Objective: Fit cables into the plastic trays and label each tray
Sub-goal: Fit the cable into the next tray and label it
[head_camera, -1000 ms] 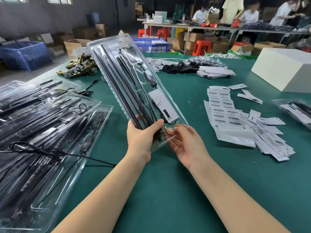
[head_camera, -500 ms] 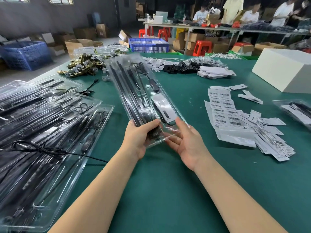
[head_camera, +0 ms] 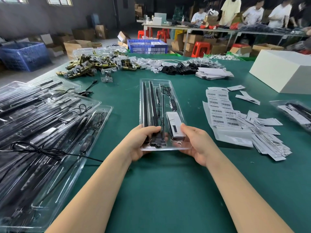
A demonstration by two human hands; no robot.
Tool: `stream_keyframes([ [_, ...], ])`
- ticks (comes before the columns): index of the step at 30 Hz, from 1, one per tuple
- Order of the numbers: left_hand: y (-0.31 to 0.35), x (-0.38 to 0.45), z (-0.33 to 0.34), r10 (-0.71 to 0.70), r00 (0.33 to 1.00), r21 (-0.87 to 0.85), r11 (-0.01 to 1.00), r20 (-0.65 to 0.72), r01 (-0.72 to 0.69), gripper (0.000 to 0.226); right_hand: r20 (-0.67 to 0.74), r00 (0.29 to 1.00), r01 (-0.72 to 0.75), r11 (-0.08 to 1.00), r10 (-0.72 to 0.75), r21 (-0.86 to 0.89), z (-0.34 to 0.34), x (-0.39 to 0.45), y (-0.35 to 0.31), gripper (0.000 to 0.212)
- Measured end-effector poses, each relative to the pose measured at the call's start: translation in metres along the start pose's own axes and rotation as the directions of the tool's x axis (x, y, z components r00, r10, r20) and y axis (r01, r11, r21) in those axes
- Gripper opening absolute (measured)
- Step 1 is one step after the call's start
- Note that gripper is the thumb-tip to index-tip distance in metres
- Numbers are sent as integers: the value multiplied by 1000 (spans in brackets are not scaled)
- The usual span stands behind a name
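Tray (head_camera: 148,98) now flat, straight ahead, no longer tilted; left hand (head_camera: 139,142), right hand (head_camera: 196,145) fingers gripping near end.

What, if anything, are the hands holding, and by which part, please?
Both hands, left hand and right hand, grip the clear plastic tray at its near end.

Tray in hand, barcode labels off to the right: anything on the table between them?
Nothing visible. The clear tray is held at its near end by the left hand and right hand. Between its right edge and the barcode label sheets there is only bare green table.
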State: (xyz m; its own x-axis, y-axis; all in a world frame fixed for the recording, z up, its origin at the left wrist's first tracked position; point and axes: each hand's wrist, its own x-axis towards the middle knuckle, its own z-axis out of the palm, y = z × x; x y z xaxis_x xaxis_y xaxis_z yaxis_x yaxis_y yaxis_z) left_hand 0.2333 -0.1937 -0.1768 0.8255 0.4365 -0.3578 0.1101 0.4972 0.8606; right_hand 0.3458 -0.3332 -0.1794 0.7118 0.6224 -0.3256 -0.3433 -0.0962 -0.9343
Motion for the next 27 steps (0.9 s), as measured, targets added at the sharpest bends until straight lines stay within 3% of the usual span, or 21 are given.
stream_keyframes([
  [6, 0, -1, 1, -22, 1000, 19, 1000, -11, 22, 39, -100, 994, 47, 997, -40, 67, 4, 1, 2, 11],
  [10, 1, 2, 2, -47, 999, 28, 999, -6, 47, 40, -135, 989, 75, 994, -64, 83, 4, 1, 2, 10],
  [17, 3, 7, -4, 30, 1000, -131, 991, -1, -30, 41, -185, 981, 93, 983, -63, 157, 1, 2, 3, 14],
  [19, 2, 9, -5, 80, 994, -154, 984, -70, -90, 31, -199, 976, 109, 987, -83, 121, -2, 3, 2, 16],
  [21, 2, 8, -5, 96, 988, -163, 980, -120, -115, 29, -233, 956, 174, 984, -176, -30, -7, 4, -1, 22],
  [23, 1, 9, -6, 118, 985, -168, 976, -127, -139, 33, -246, 874, 327, 881, -419, -341, -14, 2, -6, 35],
  [24, 1, 9, -7, 146, 980, -134, 977, -135, -164, 34, -215, 775, 429, 746, -594, -510, -18, 0, -11, 37],
  [26, 1, 7, -6, 214, 967, -72, 972, -135, -225, 30, -71, 478, 549, 361, -876, -754, -24, -8, -22, 34],
  [27, 2, 5, -4, 241, 961, -73, 965, -132, -252, 27, 0, 334, 527, 187, -942, -829, -28, -12, -28, 33],
])
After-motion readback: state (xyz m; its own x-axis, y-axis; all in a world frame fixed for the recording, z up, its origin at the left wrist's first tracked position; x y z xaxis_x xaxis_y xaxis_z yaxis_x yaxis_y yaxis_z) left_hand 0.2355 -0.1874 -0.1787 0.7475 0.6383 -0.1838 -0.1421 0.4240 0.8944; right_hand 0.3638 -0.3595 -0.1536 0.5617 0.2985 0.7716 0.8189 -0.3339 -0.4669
